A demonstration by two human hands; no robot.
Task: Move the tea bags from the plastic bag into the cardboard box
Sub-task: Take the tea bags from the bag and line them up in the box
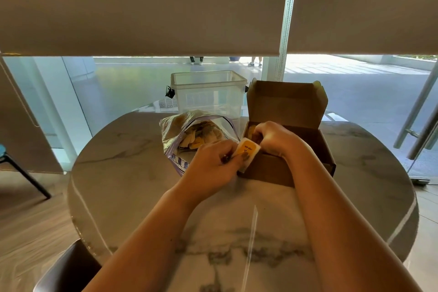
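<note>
The round, grey-veined marble worktop (237,232) carries everything within easy arm's reach of the person, so both hands can work without stretching. At its far edge stands a clear, lidless plastic storage tub (208,95), which seems set back out of the way. Just right of that tub, the brown cardboard box (291,168) sits with its lid flap propped upright behind, leaving the inside open from above for filling. To the left of the box, nearly touching it, lies the crinkled clear zip-top plastic bag (175,130), its mouth turned up and toward the person, so the many tea bags (201,137) left inside are easy to pick; the task looks far from finished. The right hand (272,137) reaches down into the box's near left corner with fingers curled, apparently settling sachets already there, though what they grip is hidden. The left hand (213,163) pinches a small yellow-and-white tea sachet (247,150) at the box's rim, probably ready to go in next.
</note>
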